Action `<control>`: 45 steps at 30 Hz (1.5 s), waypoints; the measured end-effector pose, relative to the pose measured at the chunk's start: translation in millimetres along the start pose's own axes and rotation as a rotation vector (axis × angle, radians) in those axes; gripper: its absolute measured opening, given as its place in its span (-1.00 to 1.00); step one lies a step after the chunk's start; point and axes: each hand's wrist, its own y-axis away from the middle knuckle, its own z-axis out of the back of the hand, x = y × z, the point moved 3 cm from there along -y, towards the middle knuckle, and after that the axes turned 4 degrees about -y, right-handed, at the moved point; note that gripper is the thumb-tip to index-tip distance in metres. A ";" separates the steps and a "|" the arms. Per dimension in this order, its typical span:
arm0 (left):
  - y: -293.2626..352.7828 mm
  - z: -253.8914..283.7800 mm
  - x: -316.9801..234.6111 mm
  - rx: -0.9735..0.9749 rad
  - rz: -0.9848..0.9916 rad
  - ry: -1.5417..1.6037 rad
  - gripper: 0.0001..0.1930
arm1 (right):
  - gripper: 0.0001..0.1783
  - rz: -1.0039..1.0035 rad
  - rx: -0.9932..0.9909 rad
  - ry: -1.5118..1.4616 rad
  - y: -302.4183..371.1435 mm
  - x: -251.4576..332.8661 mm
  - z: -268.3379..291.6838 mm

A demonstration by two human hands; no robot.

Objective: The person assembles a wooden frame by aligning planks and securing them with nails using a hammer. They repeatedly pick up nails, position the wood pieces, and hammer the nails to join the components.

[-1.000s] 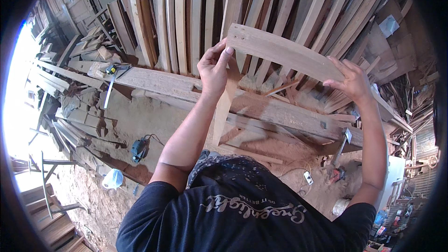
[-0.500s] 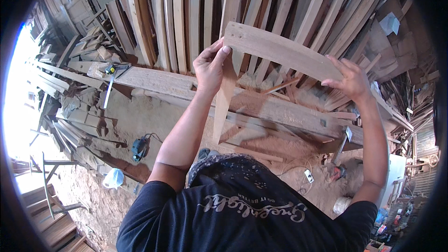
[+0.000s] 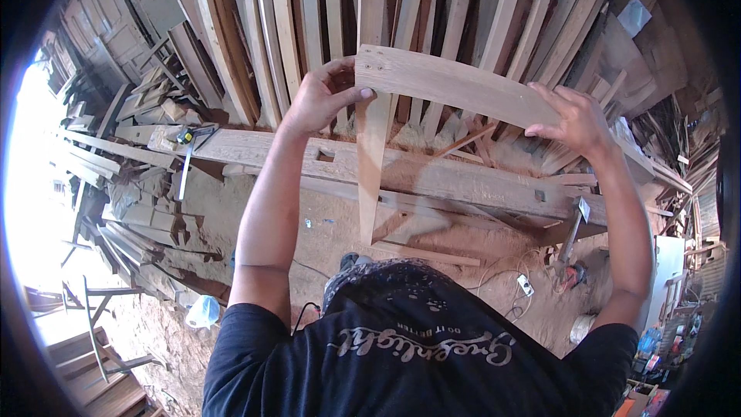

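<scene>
Head view: both hands are up in front of me, with a pale board [image 3: 463, 89] crosswise between them. My left hand [image 3: 318, 104] pinches its left end, thumb at the lower corner, fingers behind. My right hand [image 3: 575, 123] is clamped on the right end, fingers along the upper edge, thumb below. A second board [image 3: 372, 170] hangs from the left end toward the sandy floor [image 3: 332, 243]; can't make out whether the two are fastened. Dark dots [image 3: 370, 67] there, maybe screw heads.

Step in hand, as I judge it: steadying the pieces in the air. Any shift calls for both hands travelling together, the left minding the hanging length.

Edges: standing planks [image 3: 289, 38] bound the far side; a heavy beam [image 3: 455, 177] crosses behind the second board; a long-handled tool [image 3: 574, 228] stands near my right arm [image 3: 629, 239]. More room toward me, I reckon, though a white power strip [image 3: 525, 286] lies at right.
</scene>
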 end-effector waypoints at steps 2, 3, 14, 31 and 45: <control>-2.6 1.2 -6.2 0.011 0.020 -0.083 -0.37 | -0.02 -0.013 0.038 -0.003 -0.9 0.4 1.2; -2.7 0.6 -6.0 0.007 0.011 -0.101 -0.37 | -0.02 -0.011 0.038 -0.013 -0.5 -0.2 2.0; 1.0 1.8 6.1 -0.030 -0.030 0.027 -0.35 | -0.10 0.023 -0.092 -0.032 3.1 -5.9 -14.2; 150.2 -13.1 43.8 0.077 0.058 0.321 -0.20 | -0.05 -0.204 0.098 -0.333 47.5 105.7 -342.7; 151.7 -30.6 30.3 0.598 -0.248 0.069 -0.27 | -0.16 -0.278 0.226 -0.206 42.7 133.6 -364.0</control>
